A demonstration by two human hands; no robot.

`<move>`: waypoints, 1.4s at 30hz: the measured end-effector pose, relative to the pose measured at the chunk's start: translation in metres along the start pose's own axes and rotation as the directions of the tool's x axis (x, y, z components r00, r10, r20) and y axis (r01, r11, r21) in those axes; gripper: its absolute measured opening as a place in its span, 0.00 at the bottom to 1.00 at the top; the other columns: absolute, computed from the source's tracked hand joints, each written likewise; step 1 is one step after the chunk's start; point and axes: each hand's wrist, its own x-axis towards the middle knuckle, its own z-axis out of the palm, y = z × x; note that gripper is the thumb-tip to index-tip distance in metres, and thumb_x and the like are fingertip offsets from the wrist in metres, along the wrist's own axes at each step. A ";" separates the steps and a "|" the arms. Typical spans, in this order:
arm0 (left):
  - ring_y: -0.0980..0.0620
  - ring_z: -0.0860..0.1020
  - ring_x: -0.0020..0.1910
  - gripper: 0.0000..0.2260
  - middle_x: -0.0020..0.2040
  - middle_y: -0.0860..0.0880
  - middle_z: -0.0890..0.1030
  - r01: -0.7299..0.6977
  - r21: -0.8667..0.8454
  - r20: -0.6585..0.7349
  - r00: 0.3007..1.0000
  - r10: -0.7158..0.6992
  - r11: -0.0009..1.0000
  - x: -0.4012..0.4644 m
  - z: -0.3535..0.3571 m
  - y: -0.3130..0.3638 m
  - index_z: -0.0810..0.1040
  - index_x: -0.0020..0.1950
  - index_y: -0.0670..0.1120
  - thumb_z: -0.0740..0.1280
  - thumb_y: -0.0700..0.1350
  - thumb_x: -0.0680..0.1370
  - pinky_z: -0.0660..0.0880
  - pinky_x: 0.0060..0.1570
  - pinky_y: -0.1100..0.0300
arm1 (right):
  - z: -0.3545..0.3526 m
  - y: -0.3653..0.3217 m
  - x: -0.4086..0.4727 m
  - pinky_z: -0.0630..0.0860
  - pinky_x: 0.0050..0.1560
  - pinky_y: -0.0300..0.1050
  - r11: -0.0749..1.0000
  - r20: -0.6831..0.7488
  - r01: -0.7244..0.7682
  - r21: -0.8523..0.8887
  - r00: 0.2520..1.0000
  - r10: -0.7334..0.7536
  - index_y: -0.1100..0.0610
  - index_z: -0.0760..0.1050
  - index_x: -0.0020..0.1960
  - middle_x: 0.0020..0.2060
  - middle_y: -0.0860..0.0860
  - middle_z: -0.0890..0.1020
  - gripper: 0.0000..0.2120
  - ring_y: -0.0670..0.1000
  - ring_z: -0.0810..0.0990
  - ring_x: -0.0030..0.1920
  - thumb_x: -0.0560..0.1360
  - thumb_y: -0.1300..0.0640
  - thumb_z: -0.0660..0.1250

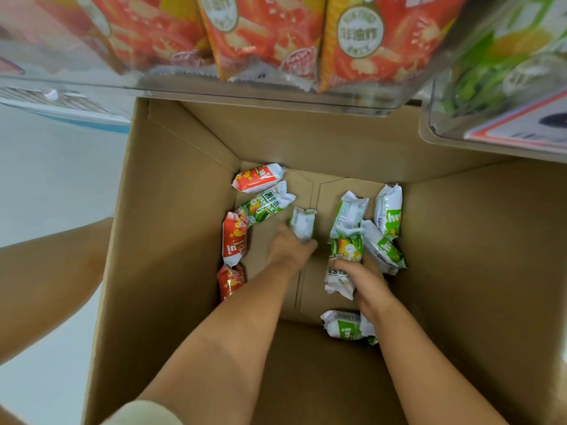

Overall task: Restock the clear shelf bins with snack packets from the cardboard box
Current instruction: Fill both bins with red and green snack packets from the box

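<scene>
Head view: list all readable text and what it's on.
"非油炸": round seal on the red bag in the upper bin.
"hu": green packet in the box.
"ui", upside down: red packet.
Other packet print, seal rim lettering and the bin label: too blurred.

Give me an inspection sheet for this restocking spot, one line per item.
Surface: cardboard box open, packets lying loose on its floor.
Job's things: red packets along the left wall, green packets on the right; red bin and green bin overhead, both holding packets.
Clutter: nothing seen.
Grippers: left hand grips a green packet; right hand grips another green packet.
Cables: nothing seen.
Surroundings: pale floor, the person's leg at left.
</scene>
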 end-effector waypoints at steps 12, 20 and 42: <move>0.48 0.81 0.37 0.12 0.39 0.46 0.83 0.362 -0.856 0.379 0.925 -0.029 0.368 -0.091 -0.067 -0.031 0.78 0.49 0.44 0.61 0.51 0.76 0.67 0.28 0.64 | 0.022 -0.032 -0.074 0.75 0.51 0.47 0.990 0.013 0.117 0.074 0.993 -0.118 0.49 0.66 0.69 0.61 0.49 0.74 0.29 0.48 0.75 0.56 0.72 0.55 0.74; 0.52 0.74 0.34 0.10 0.40 0.49 0.80 0.189 -0.909 0.320 0.887 0.333 0.371 -0.180 -0.111 -0.026 0.82 0.47 0.48 0.70 0.54 0.73 0.68 0.30 0.63 | 0.007 -0.049 -0.165 0.76 0.59 0.46 0.891 0.084 0.454 0.002 0.888 -0.453 0.50 0.76 0.64 0.54 0.48 0.83 0.24 0.49 0.81 0.56 0.69 0.58 0.76; 0.53 0.79 0.42 0.29 0.45 0.51 0.80 -0.656 -0.669 -0.310 0.674 0.671 0.350 -0.326 -0.227 0.042 0.76 0.57 0.45 0.78 0.55 0.59 0.72 0.34 0.62 | -0.057 -0.154 -0.334 0.76 0.60 0.53 0.493 -0.112 0.858 0.144 0.509 -0.853 0.45 0.68 0.65 0.53 0.54 0.76 0.32 0.56 0.79 0.58 0.67 0.61 0.77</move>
